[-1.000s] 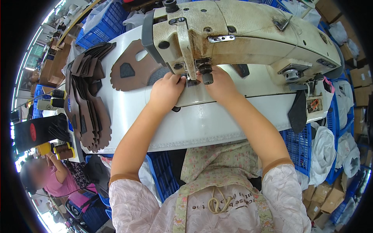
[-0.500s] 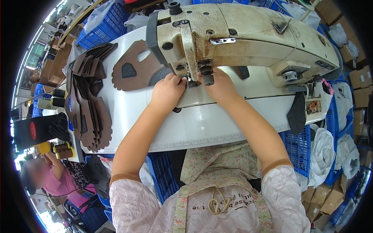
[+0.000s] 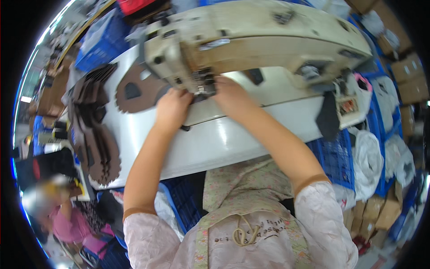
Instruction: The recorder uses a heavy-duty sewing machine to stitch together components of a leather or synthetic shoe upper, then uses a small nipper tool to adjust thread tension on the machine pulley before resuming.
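On my feed: one sewing machine (image 3: 277, 40); one brown panel (image 3: 148, 95), flat on the white surface (image 3: 215, 143), left of the machine's head, near my left hand (image 3: 173, 107). Left hand and right hand (image 3: 230, 95): flanking the presser foot (image 3: 206, 93), fingertips obscured; grip, I cannot tell.

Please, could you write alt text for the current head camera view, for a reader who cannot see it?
A person's left hand and right hand are at either side of the needle area of a cream sewing machine. On the white table, a scallop-edged brown piece lies beside the left hand, and a pile of brown pieces farther left.
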Demonstrator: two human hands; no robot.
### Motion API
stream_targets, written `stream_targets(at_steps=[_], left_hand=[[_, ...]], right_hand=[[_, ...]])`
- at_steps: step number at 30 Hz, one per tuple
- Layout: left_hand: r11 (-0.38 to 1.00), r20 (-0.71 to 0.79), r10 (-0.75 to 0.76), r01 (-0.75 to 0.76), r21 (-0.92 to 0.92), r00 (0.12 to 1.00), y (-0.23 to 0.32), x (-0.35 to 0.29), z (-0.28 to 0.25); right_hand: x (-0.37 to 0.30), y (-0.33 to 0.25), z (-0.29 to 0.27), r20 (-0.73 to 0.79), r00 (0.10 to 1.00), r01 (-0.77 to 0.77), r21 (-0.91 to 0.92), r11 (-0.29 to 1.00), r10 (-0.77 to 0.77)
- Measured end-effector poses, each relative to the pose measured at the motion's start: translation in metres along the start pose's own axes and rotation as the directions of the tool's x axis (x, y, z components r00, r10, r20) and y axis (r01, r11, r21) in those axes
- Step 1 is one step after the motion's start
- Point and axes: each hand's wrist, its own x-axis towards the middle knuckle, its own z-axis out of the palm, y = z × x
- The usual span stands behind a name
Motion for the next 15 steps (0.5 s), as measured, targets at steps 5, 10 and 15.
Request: stream_targets(at_steps=[5,10,15], left_hand=[[0.999,-0.015,-0.052,0.052,-0.011,0.999,-0.020,-0.012,0.006],[0.995,-0.054,-0.086,0.084,-0.048,0.995,-0.036,-0.021,0.022],[0.992,0.000,-0.115,0.115,-0.052,0.993,-0.021,-0.006,0.014]], right_hand=[[-0.017,-0.031,-0.078,-0.062,0.995,-0.065,0.217,0.974,0.080],[-0.116,0.052,-0.205,-0.246,0.776,-0.613,-0.074,0.787,0.581],[-0.218,0.144,-0.284,-0.059,0.640,-0.702,-0.450,0.552,0.766]])
